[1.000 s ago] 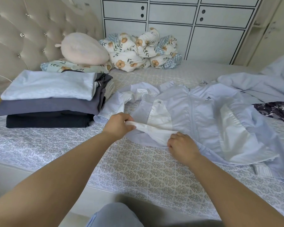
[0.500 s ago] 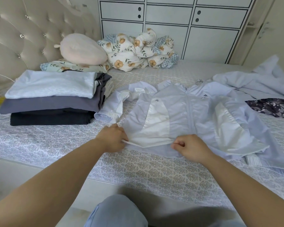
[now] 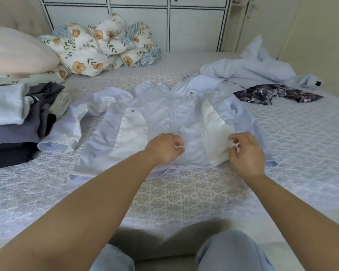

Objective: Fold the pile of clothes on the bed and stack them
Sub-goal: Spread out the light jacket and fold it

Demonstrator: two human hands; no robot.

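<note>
A pale blue zip jacket [image 3: 164, 112] lies spread front-up on the bed, its white pocket linings turned out on both sides. My left hand [image 3: 165, 147] rests near the zip at the lower hem, fingers closed on a thin white cord. My right hand [image 3: 246, 151] pinches the right white pocket lining [image 3: 213, 130] at the jacket's lower right. A stack of folded clothes [image 3: 10, 122] in light blue, grey and black sits at the left. Unfolded garments lie at the far right: a light blue one [image 3: 252, 71] and a dark patterned one [image 3: 276, 93].
A pink pillow [image 3: 18, 51] and a bunched floral quilt [image 3: 98, 45] lie by the headboard. White cabinet doors [image 3: 194, 26] stand behind the bed [image 3: 184, 194]. The bed's near edge is just in front of my knees.
Both hands have shifted right along the jacket's hem, from the left pocket lining to the middle and the right lining. The left lining now lies flat. The camera has moved closer.
</note>
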